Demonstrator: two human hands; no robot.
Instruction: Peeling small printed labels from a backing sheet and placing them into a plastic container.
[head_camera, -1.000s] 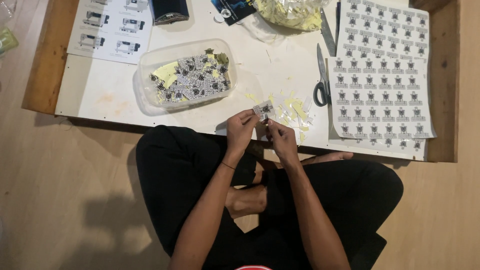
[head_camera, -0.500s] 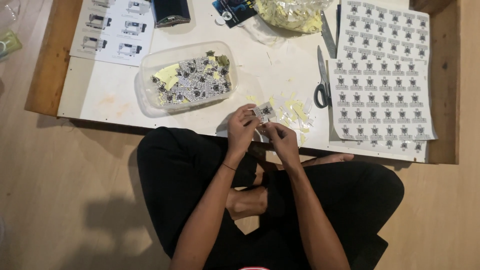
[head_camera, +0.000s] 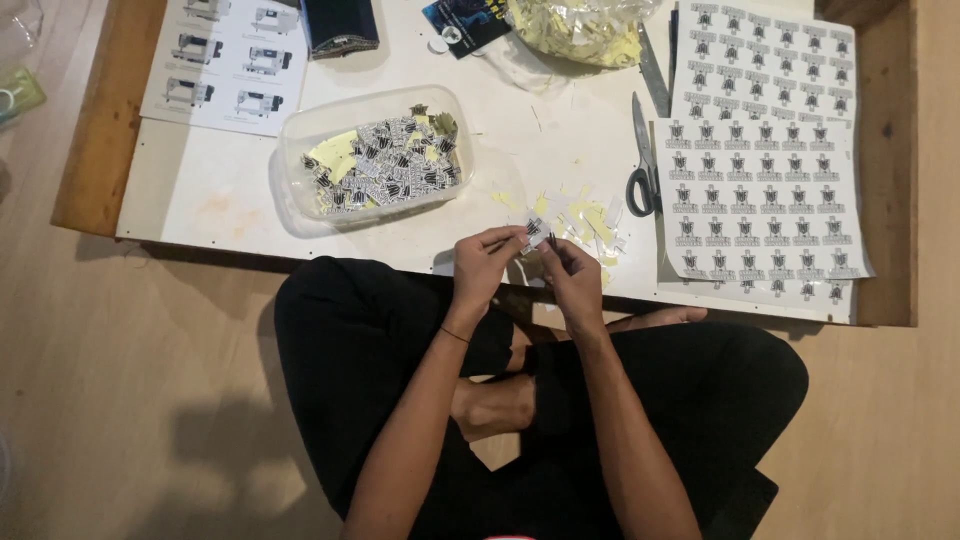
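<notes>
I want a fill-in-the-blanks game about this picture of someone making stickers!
1. Both hands, the left hand and the right hand, pinch one small printed ____ between them.
2. The clear plastic tub holds a pile of cut ____.
3. The black-handled scissors lie on the white ____, beside the printed sticker sheets.

Missing words: sticker; stickers; table

White sheets of black-and-white stickers (head_camera: 762, 190) at right, clear tub of cut stickers (head_camera: 372, 160) upper centre-left, printed white leaflet (head_camera: 232, 60) upper left, small cut sticker (head_camera: 533, 232) at centre between the fingers
</notes>
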